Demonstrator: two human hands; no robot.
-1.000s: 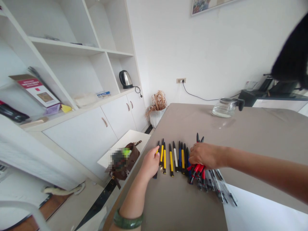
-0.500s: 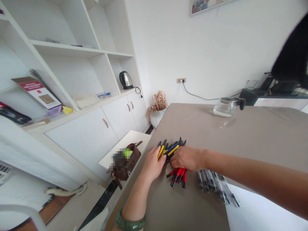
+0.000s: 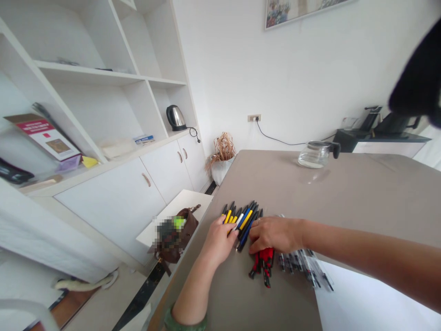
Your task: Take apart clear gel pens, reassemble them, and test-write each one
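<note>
My left hand (image 3: 217, 242) curls around the near end of a bunch of yellow, blue, white and black pens (image 3: 245, 220), thumb resting on them. Their dark tips point away from me. Just to the right, my right hand (image 3: 275, 233) is closed over a bundle of red pens (image 3: 265, 262), whose black ends stick out toward me below the palm. A gap of bare tabletop lies between the red pens and my left hand. Beyond my right wrist several clear pens (image 3: 303, 267) lie spread side by side, partly hidden by my forearm.
The brown table (image 3: 275, 184) carries a glass pot (image 3: 314, 155) toward its far side and a white sheet (image 3: 358, 299) at the near right. A brown bag (image 3: 186, 230) sits on a low white surface left of the table. Shelves with an electric kettle (image 3: 176, 118) stand behind.
My right hand has drawn the red pens a little right and toward me, away from the mixed-colour pens. Those pens now lie more fanned out beside my left hand. The view has shifted slightly.
</note>
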